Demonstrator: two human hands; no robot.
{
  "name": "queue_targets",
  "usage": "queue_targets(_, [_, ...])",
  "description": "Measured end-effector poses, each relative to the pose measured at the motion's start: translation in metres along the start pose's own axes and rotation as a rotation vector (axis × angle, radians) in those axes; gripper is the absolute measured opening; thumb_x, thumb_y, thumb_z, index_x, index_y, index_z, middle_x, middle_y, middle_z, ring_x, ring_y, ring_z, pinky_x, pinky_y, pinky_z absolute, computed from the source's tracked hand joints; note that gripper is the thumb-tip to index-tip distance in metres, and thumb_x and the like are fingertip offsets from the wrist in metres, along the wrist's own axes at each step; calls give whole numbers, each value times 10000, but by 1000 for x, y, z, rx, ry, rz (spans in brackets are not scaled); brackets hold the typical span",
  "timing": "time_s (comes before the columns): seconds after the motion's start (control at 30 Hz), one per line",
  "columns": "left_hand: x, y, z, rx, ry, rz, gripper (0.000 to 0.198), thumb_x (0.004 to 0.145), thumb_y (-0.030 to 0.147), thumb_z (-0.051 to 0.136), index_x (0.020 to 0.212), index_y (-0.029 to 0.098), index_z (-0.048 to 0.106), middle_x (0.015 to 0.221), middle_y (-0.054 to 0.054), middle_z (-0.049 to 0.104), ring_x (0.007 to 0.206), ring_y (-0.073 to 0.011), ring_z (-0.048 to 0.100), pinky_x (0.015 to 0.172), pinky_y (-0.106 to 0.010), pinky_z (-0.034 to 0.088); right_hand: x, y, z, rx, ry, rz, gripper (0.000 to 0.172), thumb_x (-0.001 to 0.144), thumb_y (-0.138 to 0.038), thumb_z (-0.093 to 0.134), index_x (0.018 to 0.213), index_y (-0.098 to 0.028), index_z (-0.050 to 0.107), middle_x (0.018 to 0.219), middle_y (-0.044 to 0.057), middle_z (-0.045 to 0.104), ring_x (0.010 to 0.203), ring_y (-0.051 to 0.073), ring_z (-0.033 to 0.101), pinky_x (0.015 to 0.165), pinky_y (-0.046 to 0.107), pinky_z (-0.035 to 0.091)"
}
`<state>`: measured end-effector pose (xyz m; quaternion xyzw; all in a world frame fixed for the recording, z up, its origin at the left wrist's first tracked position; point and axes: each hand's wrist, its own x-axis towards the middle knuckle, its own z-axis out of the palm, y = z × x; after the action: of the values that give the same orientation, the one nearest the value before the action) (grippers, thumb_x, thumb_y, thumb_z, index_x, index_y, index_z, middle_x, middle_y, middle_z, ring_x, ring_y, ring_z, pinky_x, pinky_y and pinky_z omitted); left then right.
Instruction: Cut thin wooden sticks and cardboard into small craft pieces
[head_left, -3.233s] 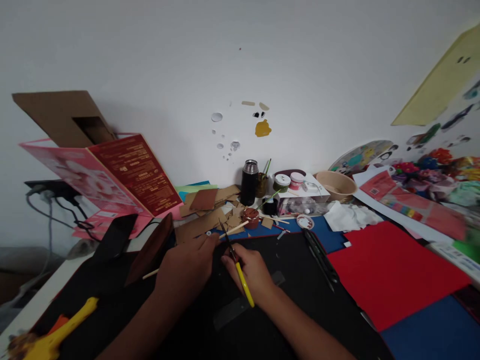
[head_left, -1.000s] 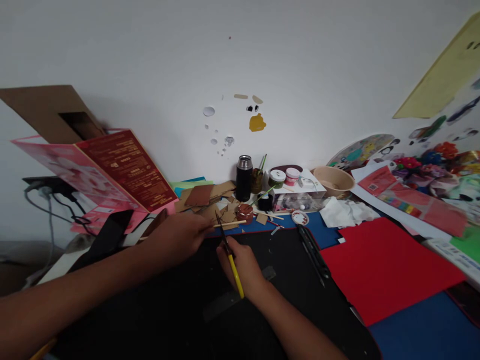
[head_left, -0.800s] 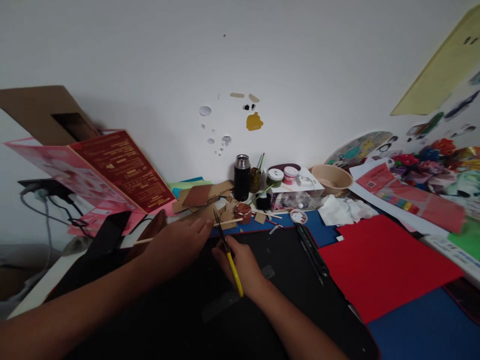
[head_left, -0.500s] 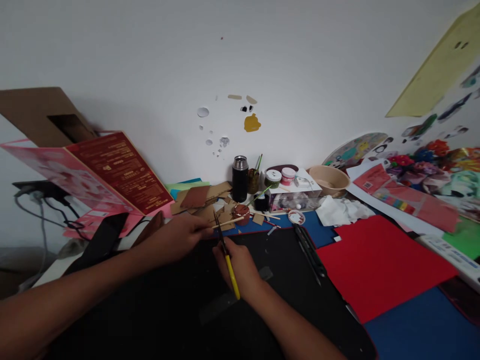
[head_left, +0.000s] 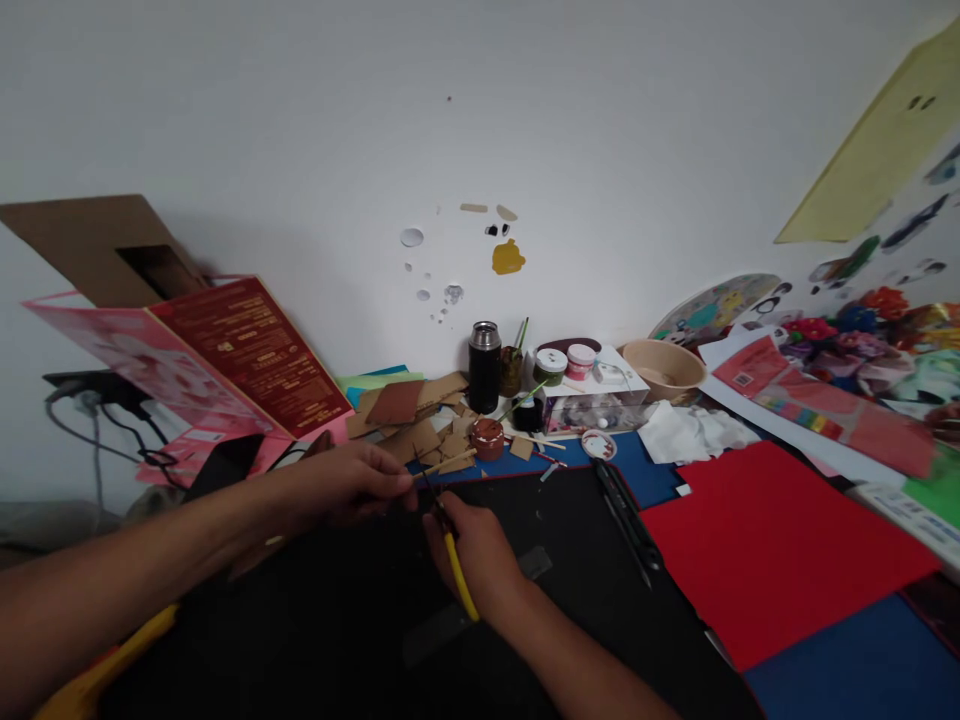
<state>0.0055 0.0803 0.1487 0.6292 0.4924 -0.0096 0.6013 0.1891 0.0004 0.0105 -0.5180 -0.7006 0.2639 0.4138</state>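
Note:
My left hand [head_left: 364, 480] is closed in a pinch on a thin wooden stick [head_left: 448, 463] that points right, towards the cardboard scraps. Yellow-handled scissors [head_left: 459, 575] are gripped in my right hand [head_left: 484, 555]. Their dark blades point up and away, close to my left fingertips and across the line of the stick. Whether the blades touch the stick I cannot tell. Both hands are above the black mat [head_left: 337, 620].
Behind my hands are cardboard scraps [head_left: 412, 440], a brown paint jar [head_left: 487, 437] and a black flask [head_left: 484, 370]. A black utility knife [head_left: 626, 510] and red sheet [head_left: 780, 550] lie right. A yellow object [head_left: 112, 665] shows at lower left. A folded red-and-pink card [head_left: 251, 355] stands left.
The view has shifted slightly, so the scene sits a little lower and further right. My left hand has drawn slightly back from the scissors. A yellow object now shows at lower left.

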Motion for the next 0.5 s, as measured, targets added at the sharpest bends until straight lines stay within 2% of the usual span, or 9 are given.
queue_targets(0.1, [-5,9,8,374,182,129,452,892,576,550,783,176,731,555,3,538,485,-139,445,481,-252,306,1,1,0,32,2,29,158,953,-263,522,851,-202,625,674,-3,639,558,123,561,551,211,315])
queue_targets(0.17, [-9,12,17,700,357,218,352,946,408,504,818,186,745,693,-43,675,628,-191,605,587,-276,419,2,1,-1,56,-5,48,162,952,-292,536,851,-204,626,666,-4,634,552,123,557,550,207,323])
queue_targets(0.23, [-13,10,28,1025,528,251,280,930,203,486,1001,198,757,903,-84,763,768,-240,698,701,-329,498,3,1,-3,79,-12,70,163,948,-323,557,866,-205,632,665,-3,634,551,125,558,552,206,332])
queue_targets(0.27, [-15,7,33,1163,581,263,344,905,117,480,1116,200,739,1018,-105,774,830,-258,723,746,-359,525,3,0,-3,91,-17,81,159,944,-333,567,878,-206,637,671,-1,640,557,127,563,555,206,336])
queue_targets(0.33, [-16,2,43,1363,631,295,489,864,6,467,1265,185,683,1173,-143,752,953,-285,740,810,-396,558,4,-2,-5,120,-24,95,146,937,-337,583,901,-209,643,695,4,659,576,131,575,565,205,346])
queue_targets(0.4, [-15,-2,49,1459,639,319,536,850,-43,452,1304,154,659,1207,-166,738,1035,-295,732,836,-400,574,4,-3,-7,155,-30,90,136,928,-334,595,905,-209,644,716,4,668,589,130,574,572,203,352])
queue_targets(0.5, [-12,1,53,1401,656,310,514,854,-36,453,1283,151,664,1184,-168,744,1006,-290,738,824,-397,572,5,-2,-7,179,-12,89,164,927,-343,582,864,-200,632,681,-8,629,562,121,531,557,203,343])
